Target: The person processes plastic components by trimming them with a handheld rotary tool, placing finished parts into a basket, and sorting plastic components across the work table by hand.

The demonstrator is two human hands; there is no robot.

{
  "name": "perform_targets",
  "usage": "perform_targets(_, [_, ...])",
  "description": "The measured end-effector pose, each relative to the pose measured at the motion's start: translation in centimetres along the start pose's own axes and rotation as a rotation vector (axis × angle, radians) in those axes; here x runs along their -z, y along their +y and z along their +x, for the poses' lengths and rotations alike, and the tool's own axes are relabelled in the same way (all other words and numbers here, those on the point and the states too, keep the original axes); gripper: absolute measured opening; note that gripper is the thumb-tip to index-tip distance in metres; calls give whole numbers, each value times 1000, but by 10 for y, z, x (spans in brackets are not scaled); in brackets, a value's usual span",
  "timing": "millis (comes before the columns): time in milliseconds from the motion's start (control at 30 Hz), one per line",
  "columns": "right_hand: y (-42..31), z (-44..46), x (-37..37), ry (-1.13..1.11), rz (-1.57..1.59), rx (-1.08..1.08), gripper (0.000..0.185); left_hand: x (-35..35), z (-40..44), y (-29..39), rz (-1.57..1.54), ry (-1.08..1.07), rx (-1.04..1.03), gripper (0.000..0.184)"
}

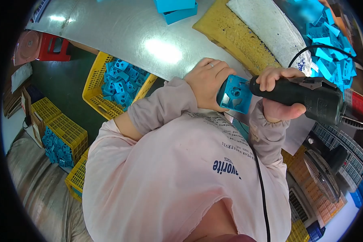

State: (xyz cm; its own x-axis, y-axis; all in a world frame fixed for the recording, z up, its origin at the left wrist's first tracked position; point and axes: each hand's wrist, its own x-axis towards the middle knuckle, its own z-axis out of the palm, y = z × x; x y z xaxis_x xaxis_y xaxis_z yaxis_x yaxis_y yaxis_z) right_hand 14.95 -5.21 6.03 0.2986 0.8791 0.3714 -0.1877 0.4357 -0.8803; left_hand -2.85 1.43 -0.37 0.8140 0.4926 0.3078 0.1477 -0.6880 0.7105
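A bright blue plastic box-shaped housing (242, 105) with an open face and moulded features inside is gripped by my left hand (207, 78), which wears a ring; the fingers wrap over its edge. My right hand (277, 80) is closed round a black electric screwdriver (306, 97). The driver lies nearly level, its nose pointing left into the housing's open side. A thin shaft at the nose reaches the housing. Any screw at the tip is too small to make out. Both hands are just in front of my chest, at the table's near edge.
The metal table (121, 32) carries blue box parts (175, 10), a yellow pad (234, 38), a white cloth (270, 28) and a heap of blue pieces (330, 48). A yellow crate (93, 88) of blue parts stands left. A black cable (263, 197) crosses my shirt; a fan (322, 175) stands right.
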Motion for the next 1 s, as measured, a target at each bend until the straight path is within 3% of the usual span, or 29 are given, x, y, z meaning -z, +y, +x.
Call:
perform_targets(300, [0, 18, -3, 4, -30, -212, 91, 0, 1, -1, 6, -24, 6, 83])
perform_targets(400, [5, 15, -3, 45, 19, -214, 92, 3, 2, 0, -2, -3, 4, 74])
perform_targets(500, [6, 11, -11, 76, -15, -214, 91, -1, 2, -3, 19, -20, 3, 82])
perform_targets(600, [4, 8, -11, 27, -174, -202, 94, 0, 2, -2, 20, -16, -4, 81])
perform_targets(933, [-5, 3, 34, 85, 65, 120, 92, -1, -1, 2, 41, 9, -36, 77])
perform_targets(1000, [-6, -1, 37, 143, 22, 94, 93, 2, 1, 4, 37, -14, -32, 77])
